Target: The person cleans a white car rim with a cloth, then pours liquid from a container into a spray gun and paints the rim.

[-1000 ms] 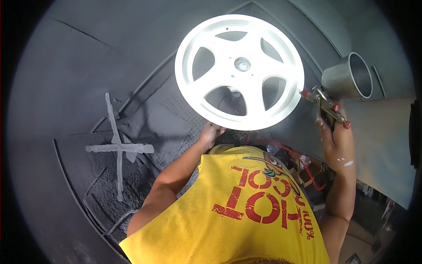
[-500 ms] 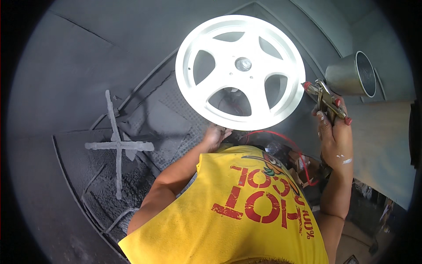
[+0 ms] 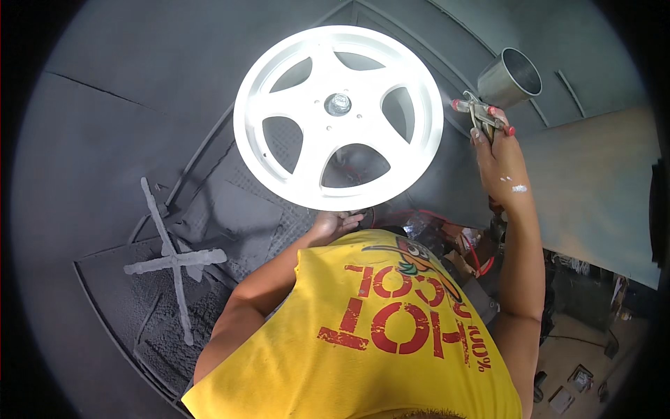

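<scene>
A white five-spoke car wheel [image 3: 335, 146] faces up in front of me, with crumpled silvery material in its centre hole. My left hand [image 3: 333, 228] is at its near edge, palm up, fingers curled under the rim; what they hold is hidden. To the right of the wheel, my right hand [image 3: 504, 160] is closed round a metal spray gun [image 3: 483, 117] with red knobs. A large silver cup [image 3: 502, 82] sits at the gun's far side, its round end tilted up. White paint marks the back of this hand.
At left stands a grey-coated metal cross [image 3: 171, 261] above a dark crusted surface. A red hose [image 3: 481, 269] runs below the wheel past boxes and clutter. A pale panel [image 3: 586, 188] stands at right; small items lie on the floor [image 3: 565, 353] at lower right.
The wheel has turned counterclockwise. My view has shifted, so the wheel and spray gun sit further left. My right hand still holds the spray gun beside the rim.
</scene>
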Demonstrator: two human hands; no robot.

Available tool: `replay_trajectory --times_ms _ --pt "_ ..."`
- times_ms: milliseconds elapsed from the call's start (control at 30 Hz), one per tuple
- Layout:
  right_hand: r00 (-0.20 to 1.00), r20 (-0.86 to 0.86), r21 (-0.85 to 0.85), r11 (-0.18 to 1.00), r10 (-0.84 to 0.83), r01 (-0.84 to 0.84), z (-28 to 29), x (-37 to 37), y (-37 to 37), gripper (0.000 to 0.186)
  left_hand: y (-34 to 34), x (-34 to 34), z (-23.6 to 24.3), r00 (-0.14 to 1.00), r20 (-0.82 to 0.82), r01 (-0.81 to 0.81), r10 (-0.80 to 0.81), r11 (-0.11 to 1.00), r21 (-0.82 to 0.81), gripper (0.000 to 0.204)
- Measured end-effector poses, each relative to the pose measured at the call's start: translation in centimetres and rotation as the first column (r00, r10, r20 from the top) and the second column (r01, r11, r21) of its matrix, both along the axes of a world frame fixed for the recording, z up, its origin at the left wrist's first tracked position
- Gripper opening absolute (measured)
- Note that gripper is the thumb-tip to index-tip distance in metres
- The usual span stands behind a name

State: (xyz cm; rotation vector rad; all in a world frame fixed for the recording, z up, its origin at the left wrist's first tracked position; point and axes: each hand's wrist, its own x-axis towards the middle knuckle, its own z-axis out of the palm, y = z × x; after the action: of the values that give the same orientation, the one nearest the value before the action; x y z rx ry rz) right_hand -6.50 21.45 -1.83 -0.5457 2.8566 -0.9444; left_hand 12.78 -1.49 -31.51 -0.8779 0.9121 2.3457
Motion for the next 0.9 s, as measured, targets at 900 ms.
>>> replay_trajectory --times_ms 900 --pt "0.989 0.136 -0.088 0.995 0.048 -0.036 0.4 0.0 0.0 0.023 -12.5 1.1 -1.4 0.785 -0.061 -0.568 0.617 0.676 -0.468 0.028"
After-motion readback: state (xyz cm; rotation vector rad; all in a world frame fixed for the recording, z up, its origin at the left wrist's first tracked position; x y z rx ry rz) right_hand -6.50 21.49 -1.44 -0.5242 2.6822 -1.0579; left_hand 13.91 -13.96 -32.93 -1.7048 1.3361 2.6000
